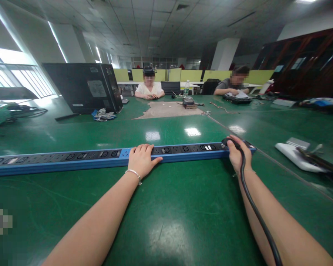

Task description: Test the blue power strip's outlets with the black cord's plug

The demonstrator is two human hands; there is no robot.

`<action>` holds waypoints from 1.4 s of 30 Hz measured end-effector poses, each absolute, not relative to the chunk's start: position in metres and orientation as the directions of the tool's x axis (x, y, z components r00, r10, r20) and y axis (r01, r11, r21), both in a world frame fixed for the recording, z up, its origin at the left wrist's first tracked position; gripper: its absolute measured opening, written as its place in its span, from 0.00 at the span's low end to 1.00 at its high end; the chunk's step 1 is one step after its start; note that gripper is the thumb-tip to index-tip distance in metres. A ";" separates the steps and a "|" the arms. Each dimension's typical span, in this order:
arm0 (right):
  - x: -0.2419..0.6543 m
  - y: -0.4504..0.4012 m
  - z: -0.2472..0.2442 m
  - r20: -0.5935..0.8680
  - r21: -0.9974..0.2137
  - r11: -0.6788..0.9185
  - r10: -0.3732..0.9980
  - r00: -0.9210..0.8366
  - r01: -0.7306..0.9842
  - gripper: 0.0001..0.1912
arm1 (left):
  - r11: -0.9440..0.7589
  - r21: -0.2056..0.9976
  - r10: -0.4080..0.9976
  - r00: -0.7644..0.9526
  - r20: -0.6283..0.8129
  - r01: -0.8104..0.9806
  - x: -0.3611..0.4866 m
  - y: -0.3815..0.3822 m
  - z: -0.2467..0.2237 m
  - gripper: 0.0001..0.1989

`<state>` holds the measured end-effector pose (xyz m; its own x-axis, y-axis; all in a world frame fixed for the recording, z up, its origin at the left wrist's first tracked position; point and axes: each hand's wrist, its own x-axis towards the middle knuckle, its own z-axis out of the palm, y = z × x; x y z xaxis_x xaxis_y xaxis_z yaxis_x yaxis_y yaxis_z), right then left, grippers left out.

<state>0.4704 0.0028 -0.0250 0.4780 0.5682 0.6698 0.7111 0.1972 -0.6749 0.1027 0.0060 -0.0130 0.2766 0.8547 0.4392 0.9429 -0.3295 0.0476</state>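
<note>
A long blue power strip [183, 156] with a row of black sockets lies across the green table. My left hand [141, 159] grips it near its middle, fingers over the top and thumb along the near side. Near the strip's right end, my right hand [240, 157] is closed on a black plug [225, 142], whose prongs point left, close above the sockets. Whether the prongs touch a socket I cannot tell. From the plug a thick black cable [249, 195] runs down over my right forearm and out of view.
A black computer tower [86, 88] stands at the back left, beside work gloves [103, 115]. Brown cardboard [166, 109] lies farther back with a dark round device [188, 102] on it. Two people sit across the table. A white object [296, 157] lies at the right.
</note>
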 end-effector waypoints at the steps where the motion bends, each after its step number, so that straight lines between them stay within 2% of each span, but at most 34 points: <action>1: 0.474 0.003 -0.028 0.661 -0.674 0.182 0.582 0.474 0.716 0.20 | -0.327 0.049 0.858 0.275 0.434 0.944 0.103 0.006 -0.013 0.29; 22: 0.469 -0.001 -0.028 0.605 -0.539 -0.005 0.694 0.391 0.842 0.22 | -0.339 0.042 0.843 0.284 0.457 0.940 0.102 0.007 -0.016 0.29; 29: 0.471 -0.007 -0.026 0.615 -0.464 0.000 0.719 0.323 0.886 0.21 | -0.328 0.046 0.855 0.275 0.440 0.944 0.102 0.006 -0.014 0.29; 34: 0.468 -0.007 -0.025 0.612 -0.460 -0.022 0.716 0.336 0.887 0.21 | -0.331 0.051 0.853 0.276 0.444 0.942 0.102 0.007 -0.015 0.29; 39: 0.473 -0.001 -0.031 0.620 -0.488 -0.030 0.691 0.371 0.872 0.25 | -0.339 0.039 0.838 0.283 0.466 0.940 0.101 0.008 -0.016 0.29; 42: 0.474 0.002 -0.034 0.626 -0.494 -0.048 0.673 0.394 0.868 0.22 | -0.341 0.032 0.835 0.287 0.469 0.939 0.101 0.008 -0.016 0.29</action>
<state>0.4737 0.0021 -0.0343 0.3936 0.6729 0.6263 0.8682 -0.0481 -0.4939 0.1014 0.0078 -0.0162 0.2872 0.8349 0.4694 0.9395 -0.3411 0.0318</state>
